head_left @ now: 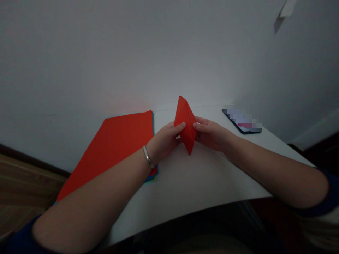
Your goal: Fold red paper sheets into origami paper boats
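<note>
A folded piece of red paper, shaped like a narrow diamond with a crease down its middle, is held up above the white table. My left hand pinches its left side, the thumb lying on the front face. On the opposite side my right hand grips the paper's right edge, thumb in front and fingers behind. Both hands' fingertips behind the paper are partly hidden. A silver bangle circles my left wrist.
A stack of coloured paper, red on top with blue and yellow edges below, lies on the table at left, partly under my left forearm. A phone-like device, its screen blurred, rests at the right. A wall stands behind.
</note>
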